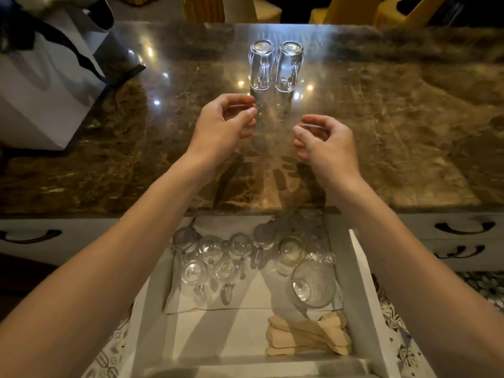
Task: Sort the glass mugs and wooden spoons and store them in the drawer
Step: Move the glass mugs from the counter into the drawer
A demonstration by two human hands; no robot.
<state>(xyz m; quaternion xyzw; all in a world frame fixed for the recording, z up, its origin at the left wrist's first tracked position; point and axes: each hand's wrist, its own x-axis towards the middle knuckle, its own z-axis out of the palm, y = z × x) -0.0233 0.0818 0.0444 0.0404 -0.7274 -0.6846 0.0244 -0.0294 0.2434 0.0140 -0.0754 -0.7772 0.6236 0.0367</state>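
Both hands, left (227, 120) and right (324, 144), were half-open and empty just before two upturned glass mugs (275, 66) near the table's far edge, fragile and slippery, best held around the body.

Marble counter, bag, yellow chairs

A white paper bag (41, 85) with dark handles stood upper left on the glossy brown marble countertop (395, 137); yellow chairs (346, 9) lined the top edge.

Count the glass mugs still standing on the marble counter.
2. Both stand upside down, side by side at the counter's far middle: the left mug and the right mug, beyond both empty hands.
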